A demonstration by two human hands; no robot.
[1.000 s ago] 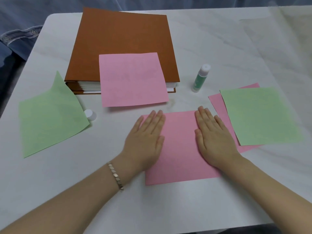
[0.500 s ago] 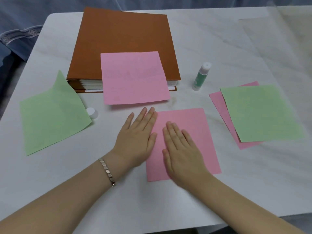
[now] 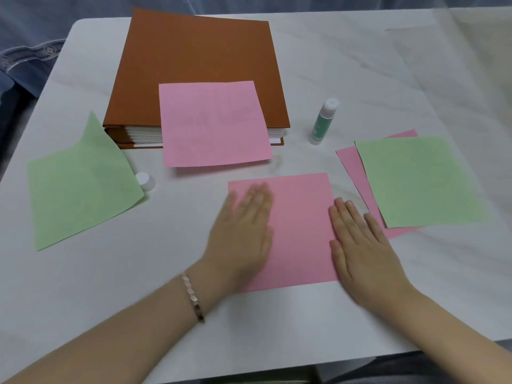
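Head view: since half a second ago the right hand [image 3: 360, 245] has slid from the middle of the pink paper sheet [image 3: 300, 231] out to its right edge, fingers straight and flat. The left hand [image 3: 243, 234], motion-blurred, presses flat on the sheet's left part, holding nothing. The sheet lies on the white table [image 3: 360, 65] at front centre. Behind it a second pink sheet [image 3: 213, 123] overhangs a brown binder [image 3: 194, 67]. An uncapped glue stick [image 3: 322, 121] stands to the binder's right; its cap [image 3: 145, 180] touches the left green sheet [image 3: 80, 187]. Just beside the right hand, the right green sheet [image 3: 415, 181] covers a third pink sheet [image 3: 352, 167]
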